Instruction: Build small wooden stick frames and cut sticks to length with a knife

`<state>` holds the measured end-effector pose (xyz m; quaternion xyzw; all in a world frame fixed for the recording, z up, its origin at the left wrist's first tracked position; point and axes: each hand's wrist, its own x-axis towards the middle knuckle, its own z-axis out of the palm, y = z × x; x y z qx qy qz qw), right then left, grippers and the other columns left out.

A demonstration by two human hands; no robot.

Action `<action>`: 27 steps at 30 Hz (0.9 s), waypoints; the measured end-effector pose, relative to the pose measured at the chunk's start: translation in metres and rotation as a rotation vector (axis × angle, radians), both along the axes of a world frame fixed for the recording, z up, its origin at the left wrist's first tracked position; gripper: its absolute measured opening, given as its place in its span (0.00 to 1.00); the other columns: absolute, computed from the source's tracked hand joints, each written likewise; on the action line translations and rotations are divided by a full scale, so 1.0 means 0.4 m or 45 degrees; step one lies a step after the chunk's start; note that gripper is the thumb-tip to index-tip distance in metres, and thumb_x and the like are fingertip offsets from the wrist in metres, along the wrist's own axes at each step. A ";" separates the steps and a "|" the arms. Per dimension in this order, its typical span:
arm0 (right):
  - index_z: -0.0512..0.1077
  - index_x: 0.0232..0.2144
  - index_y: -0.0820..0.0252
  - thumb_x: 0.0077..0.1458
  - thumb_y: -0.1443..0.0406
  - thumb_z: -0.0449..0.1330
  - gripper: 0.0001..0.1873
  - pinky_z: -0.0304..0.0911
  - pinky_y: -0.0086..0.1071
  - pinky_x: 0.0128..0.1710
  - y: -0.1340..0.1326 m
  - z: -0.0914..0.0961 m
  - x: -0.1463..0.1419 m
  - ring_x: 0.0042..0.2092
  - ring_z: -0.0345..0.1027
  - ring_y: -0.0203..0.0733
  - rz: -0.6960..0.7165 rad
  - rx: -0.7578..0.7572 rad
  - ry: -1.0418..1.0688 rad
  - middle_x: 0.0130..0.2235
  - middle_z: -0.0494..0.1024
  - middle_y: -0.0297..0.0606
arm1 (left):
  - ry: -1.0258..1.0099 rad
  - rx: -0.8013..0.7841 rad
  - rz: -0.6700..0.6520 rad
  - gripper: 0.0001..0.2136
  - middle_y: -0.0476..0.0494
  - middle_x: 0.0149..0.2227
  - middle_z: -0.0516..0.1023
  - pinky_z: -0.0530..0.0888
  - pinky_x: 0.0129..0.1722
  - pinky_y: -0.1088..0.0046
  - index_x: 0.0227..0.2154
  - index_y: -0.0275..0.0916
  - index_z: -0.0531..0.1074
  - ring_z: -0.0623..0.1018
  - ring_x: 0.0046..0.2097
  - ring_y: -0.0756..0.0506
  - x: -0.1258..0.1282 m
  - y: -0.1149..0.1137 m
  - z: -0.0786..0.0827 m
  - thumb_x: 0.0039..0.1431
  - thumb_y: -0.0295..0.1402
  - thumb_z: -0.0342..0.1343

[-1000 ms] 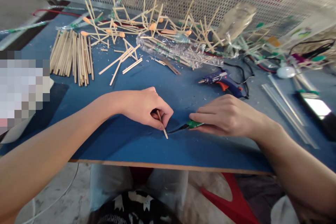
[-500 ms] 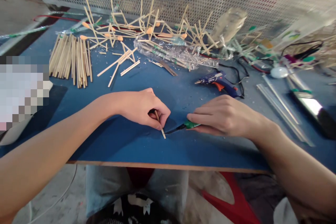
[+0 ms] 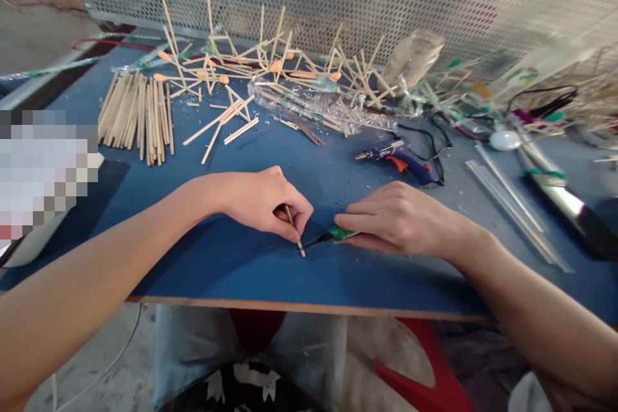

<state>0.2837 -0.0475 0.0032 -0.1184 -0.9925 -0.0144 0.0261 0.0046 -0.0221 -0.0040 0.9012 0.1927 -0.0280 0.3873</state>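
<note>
My left hand (image 3: 270, 201) is closed, pinching a thin wooden stick (image 3: 302, 248) between thumb and fingers near the table's front. The stick's lower end sticks out below the fingertips, tilted against the blue tabletop. My right hand (image 3: 403, 219) is wrapped round the green handle of a craft knife (image 3: 338, 233). Its narrow dark blade points left and lies across the stick just under my left fingertips, seemingly touching it. Most of the handle is hidden in my palm.
A blue glue gun (image 3: 400, 156) lies behind my right hand. Farther back are a loose blade (image 3: 309, 131), crumpled plastic wrap (image 3: 328, 106) and joined stick frames (image 3: 226, 109). A stick pile (image 3: 135, 116) sits left; clear glue sticks (image 3: 516, 212) and a phone (image 3: 570, 206) lie right.
My right hand has moved slightly left with the craft knife, bringing the blade from beside the stick onto it. My left hand keeps its pinch. The view has shifted a little.
</note>
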 end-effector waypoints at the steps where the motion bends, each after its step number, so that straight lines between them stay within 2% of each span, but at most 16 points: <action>1: 0.73 0.38 0.59 0.73 0.57 0.50 0.17 0.45 0.37 0.27 0.001 0.000 0.000 0.26 0.63 0.35 -0.002 -0.006 -0.002 0.27 0.71 0.30 | 0.004 -0.005 0.000 0.09 0.57 0.29 0.80 0.54 0.56 0.65 0.34 0.47 0.77 0.76 0.34 0.51 0.000 0.000 0.000 0.66 0.44 0.58; 13: 0.73 0.38 0.59 0.74 0.57 0.49 0.17 0.45 0.37 0.27 0.001 -0.001 0.008 0.25 0.62 0.35 -0.002 -0.014 -0.003 0.27 0.71 0.31 | 0.030 -0.008 -0.001 0.08 0.58 0.28 0.79 0.56 0.53 0.66 0.34 0.47 0.77 0.76 0.34 0.51 0.003 -0.001 0.001 0.66 0.43 0.59; 20: 0.73 0.37 0.58 0.74 0.58 0.47 0.19 0.44 0.38 0.26 -0.014 0.007 0.010 0.23 0.60 0.35 -0.030 0.097 0.003 0.25 0.71 0.31 | -0.054 0.011 0.019 0.07 0.56 0.28 0.80 0.58 0.51 0.67 0.35 0.48 0.78 0.75 0.32 0.50 0.001 -0.004 -0.004 0.65 0.42 0.59; 23: 0.73 0.38 0.58 0.75 0.58 0.46 0.19 0.44 0.38 0.26 -0.011 0.007 0.014 0.24 0.61 0.35 -0.024 0.048 -0.023 0.26 0.72 0.31 | -0.076 0.025 0.023 0.07 0.56 0.28 0.80 0.59 0.51 0.67 0.38 0.49 0.78 0.75 0.31 0.51 0.002 -0.004 -0.007 0.66 0.42 0.58; 27: 0.72 0.38 0.58 0.75 0.57 0.45 0.20 0.44 0.37 0.26 -0.007 0.003 0.019 0.24 0.62 0.35 -0.031 -0.027 -0.042 0.26 0.72 0.32 | -0.045 0.018 0.033 0.09 0.56 0.28 0.80 0.59 0.51 0.67 0.35 0.47 0.78 0.75 0.31 0.51 0.005 -0.003 -0.007 0.66 0.43 0.58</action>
